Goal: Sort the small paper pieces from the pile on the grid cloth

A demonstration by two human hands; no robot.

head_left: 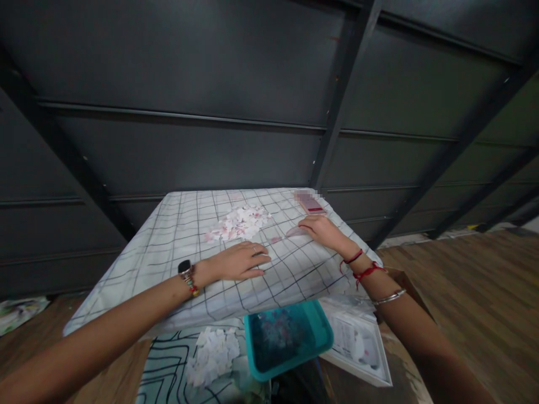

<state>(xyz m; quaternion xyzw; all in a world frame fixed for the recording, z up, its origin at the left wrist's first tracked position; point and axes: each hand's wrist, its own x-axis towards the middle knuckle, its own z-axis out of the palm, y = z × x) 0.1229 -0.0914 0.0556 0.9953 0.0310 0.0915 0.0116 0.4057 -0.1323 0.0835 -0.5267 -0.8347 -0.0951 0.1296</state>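
Observation:
My left hand [242,261] lies palm down on the white checked cloth [177,247], its fingers stretched out and holding nothing. Beyond its fingertips is a loose heap of small white paper-like pieces [246,221], some tinged pink or red. My right hand [322,230] is further right on the cloth, with thumb and fingers pinched on a small, pale, translucent piece [296,231], perhaps thin plastic. What exactly it is, I cannot tell. Just past that hand lies a pink phone-like slab [312,203], partly blurred out.
Below the table's near edge is a teal plastic basin [326,331] with small reddish bits inside. A second white heap [214,356] lies left of it on patterned fabric. An open white box [362,350] holds wrapped items at right. A dark panelled wall [210,151] stands behind.

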